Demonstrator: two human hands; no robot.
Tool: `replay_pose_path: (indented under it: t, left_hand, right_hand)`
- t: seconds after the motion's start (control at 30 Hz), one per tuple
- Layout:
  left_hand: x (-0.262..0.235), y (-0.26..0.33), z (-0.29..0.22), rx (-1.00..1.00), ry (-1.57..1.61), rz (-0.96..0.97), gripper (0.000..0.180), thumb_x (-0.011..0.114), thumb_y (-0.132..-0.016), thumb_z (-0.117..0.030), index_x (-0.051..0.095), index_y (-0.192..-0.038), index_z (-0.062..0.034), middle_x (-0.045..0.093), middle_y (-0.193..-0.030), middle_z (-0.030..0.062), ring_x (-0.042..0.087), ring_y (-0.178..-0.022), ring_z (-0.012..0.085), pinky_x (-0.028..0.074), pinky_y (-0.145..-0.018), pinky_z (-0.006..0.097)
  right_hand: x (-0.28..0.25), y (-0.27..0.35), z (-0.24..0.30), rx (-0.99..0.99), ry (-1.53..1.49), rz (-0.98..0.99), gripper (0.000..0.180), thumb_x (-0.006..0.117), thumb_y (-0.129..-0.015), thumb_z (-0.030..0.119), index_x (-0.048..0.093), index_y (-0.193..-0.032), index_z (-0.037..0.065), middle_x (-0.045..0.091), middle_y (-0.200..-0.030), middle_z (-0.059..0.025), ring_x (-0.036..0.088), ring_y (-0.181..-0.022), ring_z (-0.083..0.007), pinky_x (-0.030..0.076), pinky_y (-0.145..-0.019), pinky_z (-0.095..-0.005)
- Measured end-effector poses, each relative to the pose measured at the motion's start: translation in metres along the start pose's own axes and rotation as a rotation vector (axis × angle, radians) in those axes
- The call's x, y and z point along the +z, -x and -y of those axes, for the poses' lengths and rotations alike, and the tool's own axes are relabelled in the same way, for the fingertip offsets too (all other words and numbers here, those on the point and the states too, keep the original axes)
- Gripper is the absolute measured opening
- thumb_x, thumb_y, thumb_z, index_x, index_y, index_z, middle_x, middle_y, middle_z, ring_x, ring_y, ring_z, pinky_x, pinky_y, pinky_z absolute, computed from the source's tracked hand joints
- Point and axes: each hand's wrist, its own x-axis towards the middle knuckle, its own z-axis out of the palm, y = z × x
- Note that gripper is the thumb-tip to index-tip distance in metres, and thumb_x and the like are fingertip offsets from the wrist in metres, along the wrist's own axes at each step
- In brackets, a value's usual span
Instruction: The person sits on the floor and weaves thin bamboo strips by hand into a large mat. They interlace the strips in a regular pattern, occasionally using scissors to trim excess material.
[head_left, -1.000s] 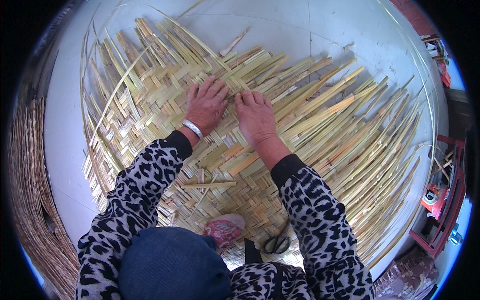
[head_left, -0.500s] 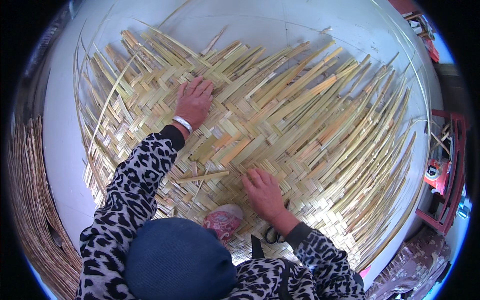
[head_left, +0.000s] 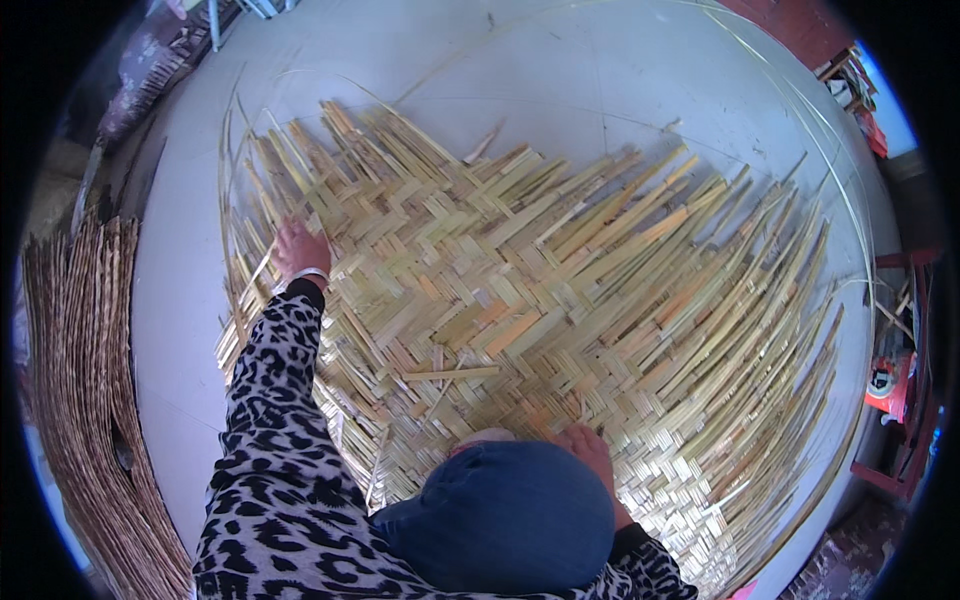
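Since the earlier frame, the left hand (head_left: 302, 252) has moved from the middle of the pale yellow-green mat of flat woven plant strips (head_left: 470, 260) out to its left edge, and the right hand (head_left: 588, 450) has drawn back nearer the person's body. Fingers of the left hand lie slightly bent and a little apart over the loose strip ends at the mat's left border; whether they grip any strip I cannot tell. Fingers of the right hand rest low on the mat, partly hidden, so their hold cannot be told either. Around the left wrist sits a silver-coloured band (head_left: 312, 273), above a grey sleeve with black leopard spots (head_left: 285, 440). A dark blue cloth cap (head_left: 510, 515) covers the mat's near middle, with the pale tip of a shoe (head_left: 488, 436) just showing beyond it. On the mat's woven part, between the hands, lies a short loose straw-coloured strip (head_left: 450, 374).

Long unwoven ends fan out from the mat's far and right sides over the pale grey floor (head_left: 600, 60). Left of the mat is a thick stack of long brown strips (head_left: 75, 350); right of it, a dark red frame (head_left: 886, 480).
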Motion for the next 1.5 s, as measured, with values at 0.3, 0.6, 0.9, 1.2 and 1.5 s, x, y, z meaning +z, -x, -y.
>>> replay_pose_path:
  t: [0.3,0.6,0.9,1.2,1.5]
  left_hand:
    - [0.012,-0.051,0.059,0.036,0.164,0.119,0.034,0.053,-0.093,-0.038,0.066,-0.112,-0.0136,0.068,-0.110,0.0159,0.065,-0.104,0.0325,0.049,-0.089,0.045]
    - [-0.029,-0.106,0.053,-0.404,1.519,0.273,0.026,0.063,-0.088,-0.026,0.054,-0.069,-0.0106,0.047,-0.054,-0.0012,0.045,-0.041,0.0126,0.036,-0.037,0.027]
    - [-0.153,-0.117,0.002,-0.423,2.174,-0.015,0.026,0.049,-0.097,-0.023,0.053,-0.078,-0.0060,0.054,-0.068,0.0047,0.054,-0.060,0.0190,0.044,-0.054,0.028]
    - [-0.424,0.071,-0.265,0.763,2.157,0.220,0.017,0.050,-0.095,-0.015,0.057,-0.084,-0.0046,0.054,-0.066,0.0044,0.052,-0.057,0.0166,0.044,-0.052,0.028]
    - [-0.384,0.404,-0.322,2.610,1.171,-0.556,0.016,0.056,-0.093,-0.014,0.061,-0.105,-0.0058,0.059,-0.074,0.0021,0.059,-0.066,0.0131,0.051,-0.060,0.025]
  right_hand:
    - [0.010,0.009,-0.005,0.013,-0.012,-0.046,0.037,0.063,-0.076,0.012,0.063,-0.114,0.011,0.058,-0.123,-0.0113,0.051,-0.119,-0.0327,0.043,-0.097,-0.0445]
    - [-0.015,0.013,-0.026,0.014,-0.047,-0.144,0.031,0.060,-0.082,0.013,0.062,-0.112,0.008,0.064,-0.106,-0.0133,0.058,-0.105,-0.0327,0.048,-0.091,-0.0417]
    - [-0.036,0.020,-0.033,0.102,-0.265,-0.164,0.033,0.055,-0.086,0.013,0.061,-0.117,0.006,0.063,-0.107,-0.0180,0.059,-0.103,-0.0369,0.049,-0.089,-0.0433]
    - [-0.078,0.001,0.009,0.090,-0.374,-0.147,0.033,0.054,-0.088,0.016,0.061,-0.120,0.008,0.064,-0.104,-0.0182,0.061,-0.101,-0.0366,0.049,-0.087,-0.0448]
    - [-0.095,0.015,0.056,-0.218,-0.335,-0.186,0.032,0.056,-0.089,0.017,0.059,-0.120,0.009,0.063,-0.098,-0.0146,0.064,-0.088,-0.0347,0.053,-0.073,-0.0444]
